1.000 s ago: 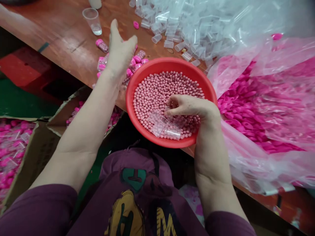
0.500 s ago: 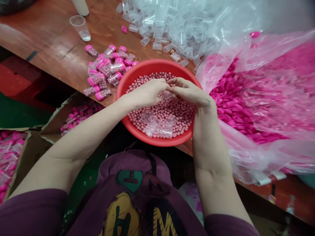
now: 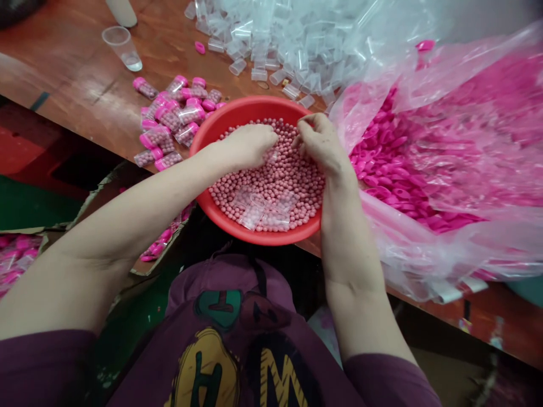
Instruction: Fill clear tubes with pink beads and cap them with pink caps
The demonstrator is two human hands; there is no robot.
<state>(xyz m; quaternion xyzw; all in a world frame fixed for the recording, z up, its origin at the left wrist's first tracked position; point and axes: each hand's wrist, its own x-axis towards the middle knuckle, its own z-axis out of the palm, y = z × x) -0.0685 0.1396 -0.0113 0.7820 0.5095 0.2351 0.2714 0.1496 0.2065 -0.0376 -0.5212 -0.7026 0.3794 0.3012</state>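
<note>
A red bowl (image 3: 212, 127) full of small pink beads (image 3: 292, 181) sits at the table's near edge. Both my hands are over the beads. My left hand (image 3: 246, 144) is curled, fingers down among the beads; a clear plastic vial (image 3: 271, 155) shows at its fingertips. My right hand (image 3: 320, 141) is pinched shut at the bowl's far right; what it pinches is hidden. Several empty clear vials (image 3: 263, 209) lie on the beads near me.
Filled vials with pink caps (image 3: 173, 116) lie left of the bowl. A heap of empty clear vials (image 3: 288, 39) is behind it. A plastic bag of pink caps (image 3: 424, 152) lies right. A clear cup (image 3: 121, 45) stands far left. Cardboard boxes (image 3: 127, 237) sit below the table.
My left hand came back from the filled vials at left into the bowl and met my right hand. My right hand moved from the near side of the bowl to its far right.
</note>
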